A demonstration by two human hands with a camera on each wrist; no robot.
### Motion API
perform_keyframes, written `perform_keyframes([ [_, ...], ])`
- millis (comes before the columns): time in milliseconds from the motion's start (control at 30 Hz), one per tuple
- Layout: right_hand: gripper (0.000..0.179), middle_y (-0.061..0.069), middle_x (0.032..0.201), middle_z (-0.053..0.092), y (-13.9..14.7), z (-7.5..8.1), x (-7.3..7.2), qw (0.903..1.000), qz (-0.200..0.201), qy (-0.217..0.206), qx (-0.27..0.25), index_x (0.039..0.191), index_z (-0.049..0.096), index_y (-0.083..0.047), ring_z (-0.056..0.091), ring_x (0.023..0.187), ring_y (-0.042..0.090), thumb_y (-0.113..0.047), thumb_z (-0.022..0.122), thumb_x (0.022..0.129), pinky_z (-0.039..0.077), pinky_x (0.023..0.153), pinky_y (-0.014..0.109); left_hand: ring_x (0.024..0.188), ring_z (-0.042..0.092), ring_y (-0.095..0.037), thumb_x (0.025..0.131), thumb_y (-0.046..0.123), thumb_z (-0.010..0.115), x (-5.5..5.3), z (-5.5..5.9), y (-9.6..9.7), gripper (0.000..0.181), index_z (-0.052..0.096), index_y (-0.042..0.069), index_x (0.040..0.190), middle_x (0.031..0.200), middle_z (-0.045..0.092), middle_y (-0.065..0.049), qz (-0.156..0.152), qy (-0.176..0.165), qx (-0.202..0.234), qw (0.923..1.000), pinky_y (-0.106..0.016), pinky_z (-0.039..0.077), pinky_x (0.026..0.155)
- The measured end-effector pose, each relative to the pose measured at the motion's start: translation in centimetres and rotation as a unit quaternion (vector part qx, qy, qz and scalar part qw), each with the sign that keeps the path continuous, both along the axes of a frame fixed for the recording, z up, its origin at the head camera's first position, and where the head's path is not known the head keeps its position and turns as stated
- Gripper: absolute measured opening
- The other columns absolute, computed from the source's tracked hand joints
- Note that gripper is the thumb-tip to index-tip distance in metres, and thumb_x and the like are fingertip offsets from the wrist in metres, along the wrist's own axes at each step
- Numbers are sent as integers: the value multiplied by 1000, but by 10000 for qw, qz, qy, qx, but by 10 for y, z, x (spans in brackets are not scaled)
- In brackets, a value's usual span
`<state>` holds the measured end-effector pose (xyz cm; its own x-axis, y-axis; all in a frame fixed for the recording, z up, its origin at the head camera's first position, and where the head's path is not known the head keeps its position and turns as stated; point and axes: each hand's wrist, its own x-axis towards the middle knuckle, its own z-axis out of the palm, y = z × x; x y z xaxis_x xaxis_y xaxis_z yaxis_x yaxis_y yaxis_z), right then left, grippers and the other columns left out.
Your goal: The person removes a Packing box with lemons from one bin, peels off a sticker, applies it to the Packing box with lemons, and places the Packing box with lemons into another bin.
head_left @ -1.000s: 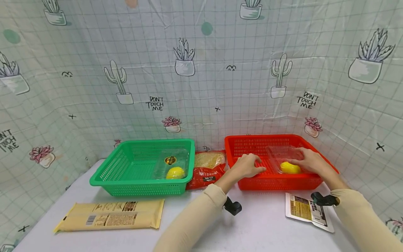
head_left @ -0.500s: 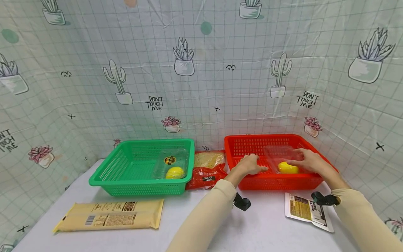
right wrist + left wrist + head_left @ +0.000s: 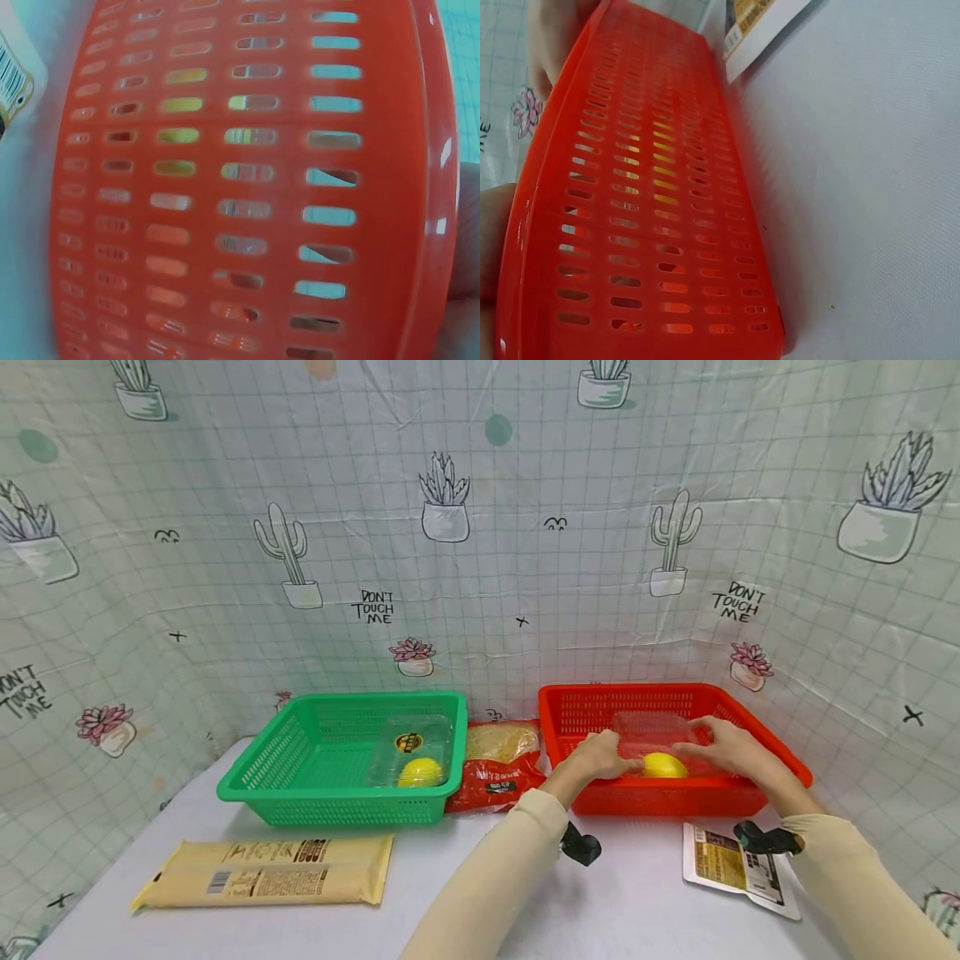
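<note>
Left hand and right hand both reach into the red basket, thumb and fingers apart on each; clear box with yellow fruit sits between them, contact too unclear to tell; white pouch on the table nearer the person than the right hand; red bag and green basket left of the left hand.

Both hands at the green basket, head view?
No, the left hand and right hand are both at the red basket.
</note>
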<state>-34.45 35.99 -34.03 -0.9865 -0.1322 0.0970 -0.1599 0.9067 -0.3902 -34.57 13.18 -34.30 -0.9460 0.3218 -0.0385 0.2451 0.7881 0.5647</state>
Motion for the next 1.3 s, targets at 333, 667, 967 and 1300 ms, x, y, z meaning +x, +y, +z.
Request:
perform_keyframes([
  [333, 87, 43, 133, 39, -5, 11, -14, 9970, -44, -767, -60, 142, 29, 16, 60, 85, 36, -47, 62, 93, 58, 74, 42, 76, 52, -14, 87, 42, 73, 0, 2, 0, 41, 66, 8, 109, 84, 59, -2, -4, -133, 57, 9999, -24, 48, 64],
  [667, 89, 40, 134, 37, -2, 25, -41, 9852, 176, -1667, -372, 145, 19, 19, 59, 85, 28, -44, 58, 96, 59, 74, 38, 80, 54, -15, 85, 33, 75, -4, 1, 1, 49, 66, 8, 126, 104, 69, -4, -144, -167, 322, 9992, -26, 54, 80],
  [967, 95, 33, 120, 53, 14, 23, -41, 9648, 163, -2467, -896, 147, 17, 16, 62, 92, 26, -51, 58, 94, 58, 84, 40, 84, 55, -15, 85, 34, 75, -3, 0, 2, 47, 66, 9, 124, 111, 69, -4, -77, -197, 354, 9991, -28, 54, 85],
  [1300, 97, 29, 118, 52, 15, 29, -41, 9628, 78, -2515, -986, 147, 15, 15, 60, 88, 24, -52, 59, 93, 59, 83, 38, 94, 55, -16, 87, 32, 74, -2, 4, 1, 50, 64, 8, 129, 124, 66, -5, -168, -128, 536, 9983, -29, 54, 92],
])
